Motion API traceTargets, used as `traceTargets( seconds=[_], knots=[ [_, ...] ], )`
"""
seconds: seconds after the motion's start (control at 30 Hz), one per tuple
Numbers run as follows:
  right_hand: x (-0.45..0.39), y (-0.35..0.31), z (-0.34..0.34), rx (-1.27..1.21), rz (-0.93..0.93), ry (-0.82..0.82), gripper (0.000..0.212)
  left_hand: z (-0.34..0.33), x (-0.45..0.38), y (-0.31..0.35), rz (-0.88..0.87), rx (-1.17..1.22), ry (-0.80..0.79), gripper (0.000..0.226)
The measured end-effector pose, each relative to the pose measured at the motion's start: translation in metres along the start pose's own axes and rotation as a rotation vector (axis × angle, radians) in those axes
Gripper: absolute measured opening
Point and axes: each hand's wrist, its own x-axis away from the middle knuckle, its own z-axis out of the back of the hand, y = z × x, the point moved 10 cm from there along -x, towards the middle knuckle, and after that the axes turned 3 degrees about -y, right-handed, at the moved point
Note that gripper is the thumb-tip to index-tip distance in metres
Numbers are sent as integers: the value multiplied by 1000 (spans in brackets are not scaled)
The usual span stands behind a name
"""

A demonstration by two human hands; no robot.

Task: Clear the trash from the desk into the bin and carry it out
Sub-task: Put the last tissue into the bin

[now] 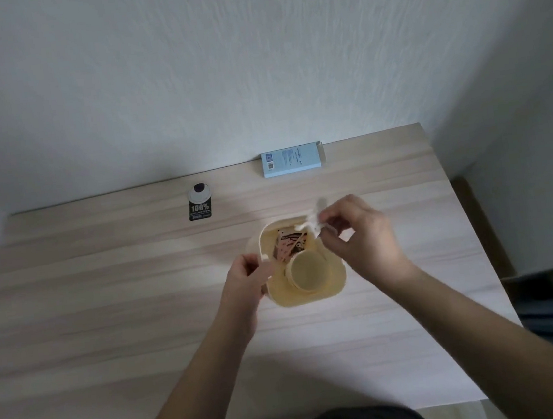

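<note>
Bin [307,295], rounded yellow plastic: left hand [245,281] grips rim, right hand [362,234] pinches crumpled white scrap [312,220]

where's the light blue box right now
In the head view, the light blue box lies flat at the desk's far edge against the wall, right of centre, beyond the yellow bin.

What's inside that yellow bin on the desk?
The yellow bin holds a paper cup lying toward the near side and a pink and brown patterned wrapper behind it. Whatever lies beneath them is covered. The right hand pinches a white scrap over the rim.
</note>
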Motion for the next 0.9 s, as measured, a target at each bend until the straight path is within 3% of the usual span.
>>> traceTargets(
  seconds=[0.13,0.3,0.5,0.63,0.9],
  knots=[
    [12,-28,-32,46,77,-189,16,-11,9,0,-20,-10,-32,38],
    [30,-13,-64,106,17,-324,13,-25,24,-4,-11,-1,-87,38],
    [33,1,-78,272,-80,-453,36,-27,40,-1,-2,-28,-98,38],
    [32,-24,-58,280,19,-402,22,-22,45,3,-1,14,-70,50],
    [15,-74,11,355,235,-168,23,-8,46,3,-4,100,1,34]
  ],
)
